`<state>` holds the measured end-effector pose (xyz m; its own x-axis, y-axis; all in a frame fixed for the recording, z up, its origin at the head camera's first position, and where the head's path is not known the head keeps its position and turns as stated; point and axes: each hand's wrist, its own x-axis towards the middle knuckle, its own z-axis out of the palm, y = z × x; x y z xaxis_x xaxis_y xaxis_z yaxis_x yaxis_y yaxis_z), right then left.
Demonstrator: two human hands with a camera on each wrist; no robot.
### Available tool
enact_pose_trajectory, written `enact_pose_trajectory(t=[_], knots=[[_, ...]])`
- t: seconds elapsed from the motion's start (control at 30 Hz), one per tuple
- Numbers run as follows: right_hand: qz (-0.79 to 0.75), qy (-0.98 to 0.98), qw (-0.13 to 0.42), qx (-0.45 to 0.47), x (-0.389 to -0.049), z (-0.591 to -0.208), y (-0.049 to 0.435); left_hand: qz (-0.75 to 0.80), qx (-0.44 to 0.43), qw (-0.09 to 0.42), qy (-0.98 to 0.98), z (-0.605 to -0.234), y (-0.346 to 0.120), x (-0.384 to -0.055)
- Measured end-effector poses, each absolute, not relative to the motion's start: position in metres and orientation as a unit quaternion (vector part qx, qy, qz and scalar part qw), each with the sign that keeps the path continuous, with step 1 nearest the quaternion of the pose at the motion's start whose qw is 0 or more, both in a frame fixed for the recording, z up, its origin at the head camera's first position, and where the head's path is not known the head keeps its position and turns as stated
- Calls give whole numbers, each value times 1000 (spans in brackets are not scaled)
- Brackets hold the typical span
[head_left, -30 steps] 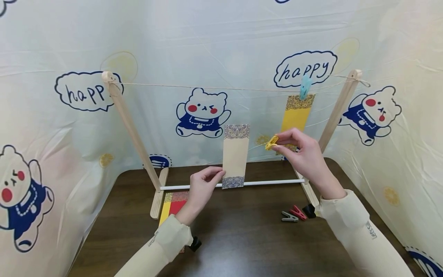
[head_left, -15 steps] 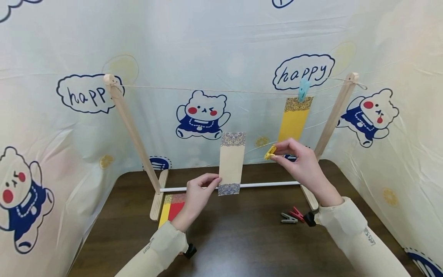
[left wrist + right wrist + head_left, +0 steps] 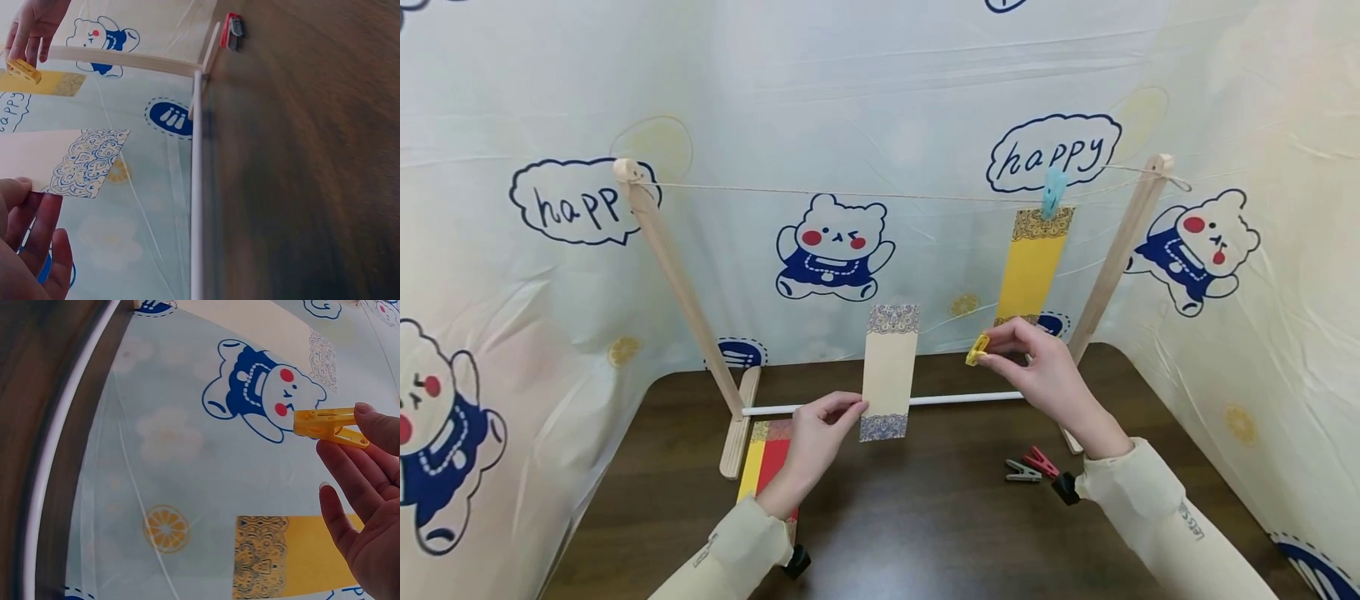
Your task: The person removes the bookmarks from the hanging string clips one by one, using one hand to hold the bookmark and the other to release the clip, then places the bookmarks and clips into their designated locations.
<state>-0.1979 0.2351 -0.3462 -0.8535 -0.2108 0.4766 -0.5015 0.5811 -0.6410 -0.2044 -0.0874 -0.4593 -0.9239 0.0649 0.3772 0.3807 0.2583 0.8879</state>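
My left hand (image 3: pixel 817 432) pinches the left edge of a cream card (image 3: pixel 889 367) with patterned bands at both ends, near its lower end. The card stands upright in the air in front of the white rod. In my right hand (image 3: pixel 1043 367) a yellow clothespin (image 3: pixel 977 349) is pinched between thumb and fingers, to the right of the card; the right wrist view shows this clothespin (image 3: pixel 325 425) by its handle ends. Behind that hand, a yellow card (image 3: pixel 1032 267) hangs from the string (image 3: pixel 850 194) by a light blue clothespin (image 3: pixel 1054 193).
A wooden frame has a left post (image 3: pixel 681 287), a right post (image 3: pixel 1116 262) and a white rod (image 3: pixel 962 399) low between them. Red and yellow cards (image 3: pixel 775 454) lie on the dark table (image 3: pixel 925 525) at left. A grey clothespin (image 3: pixel 1022 472) and a red clothespin (image 3: pixel 1040 461) lie at right.
Both hands have come lower and slightly left, carrying the cream card and the yellow clothespin. The grips look the same. The hanging yellow card stays on the string.
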Motion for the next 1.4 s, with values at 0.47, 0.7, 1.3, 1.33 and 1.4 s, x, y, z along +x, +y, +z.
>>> enact_pose_trajectory(t=[0.47,0.7,1.3,1.33,1.4], knots=[[405,-879,159,195,-196,-364,235,-585,-113,107,-796,-471,-102,-193],[408,-882,146,188,-195,-374,238,-572,-96,97,-809,-472,-111,-191],[398,-890,119,187,-192,-401,244,-540,-92,74,-833,-485,-124,-182],[399,-889,118,190,-192,-403,245,-540,-92,72,-834,-486,-125,-181],[401,-888,117,193,-192,-406,246,-539,-88,68,-835,-486,-126,-179]])
